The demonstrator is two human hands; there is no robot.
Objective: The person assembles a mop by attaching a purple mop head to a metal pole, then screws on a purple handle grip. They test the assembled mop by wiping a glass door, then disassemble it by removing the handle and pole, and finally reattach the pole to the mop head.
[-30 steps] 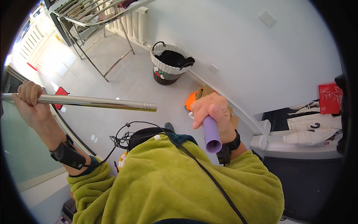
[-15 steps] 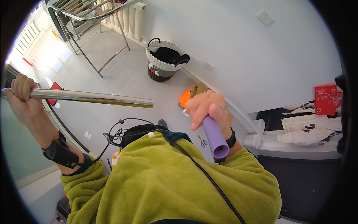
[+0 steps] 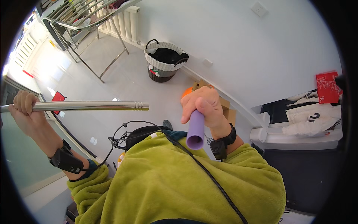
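My left hand point(image 3: 25, 111) is closed around a shiny metal tube point(image 3: 91, 106) at the left. The tube lies nearly level, and its ringed end points right toward my other hand, with a gap between them. My right hand point(image 3: 204, 106) grips a purple tube point(image 3: 195, 130) whose hollow, open end tilts down toward my chest. Whatever part of the purple tube extends beyond my right fist is hidden. Both wrists wear black strapped devices, and a black cable point(image 3: 143, 122) runs in front of my green top.
A metal drying rack point(image 3: 80, 26) stands at the far left by a white radiator point(image 3: 125, 24). Near the wall is a grey and white basket point(image 3: 160, 72) with black cloth inside. Beyond my right hand sits a cardboard box point(image 3: 229, 114). A red bag point(image 3: 329, 87) and white garments point(image 3: 313, 119) lie at right.
The metal tube has come slightly lower and closer to level. My right hand has shifted left, and the purple tube now points more directly toward me, its open end higher.
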